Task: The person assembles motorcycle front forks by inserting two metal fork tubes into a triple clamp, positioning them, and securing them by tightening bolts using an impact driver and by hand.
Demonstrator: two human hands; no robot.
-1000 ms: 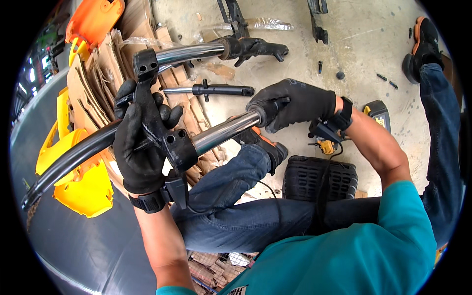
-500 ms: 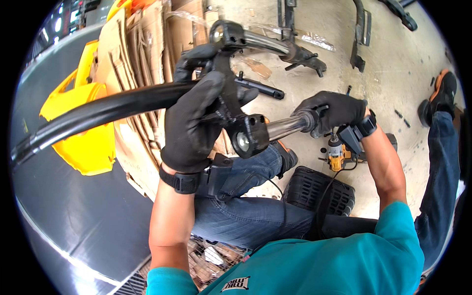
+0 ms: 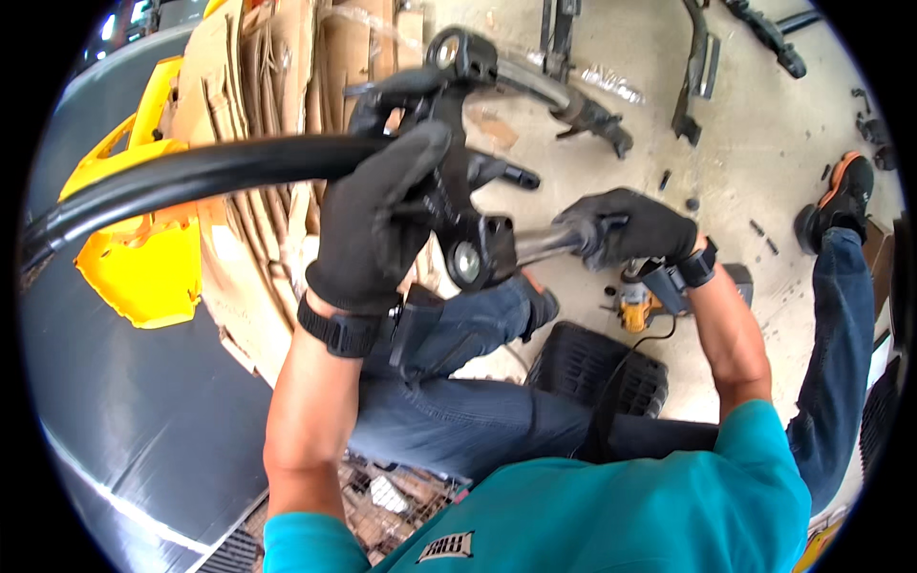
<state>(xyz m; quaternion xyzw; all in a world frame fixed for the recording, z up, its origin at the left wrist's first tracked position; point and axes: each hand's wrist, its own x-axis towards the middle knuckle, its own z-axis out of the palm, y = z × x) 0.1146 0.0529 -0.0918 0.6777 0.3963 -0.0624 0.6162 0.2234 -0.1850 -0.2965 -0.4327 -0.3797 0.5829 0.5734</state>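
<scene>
A front fork assembly hangs in front of me, with two shiny tubes joined by a black clamp [image 3: 455, 186]. A long, curved black tube [image 3: 210, 170] runs from the clamp out to the left. My left hand [image 3: 368, 229], in a black glove, is wrapped round the clamp where this tube meets it. My right hand [image 3: 645, 224], also gloved, is closed round the lower end of the near fork leg [image 3: 546, 243]. The far fork leg [image 3: 583, 110] points away to the right, with no hand on it.
A yellow and black power driver [image 3: 634, 304] lies on the floor below my right hand, near a black ribbed plastic piece [image 3: 597, 368]. Flattened cardboard [image 3: 267, 86] and yellow plastic panels [image 3: 143, 272] are at left. Dark metal parts [image 3: 690, 95] lie farther off.
The view has shifted a little. The curved tube's left end sits higher in the picture, and the fork has turned slightly. Both hands keep their holds.
</scene>
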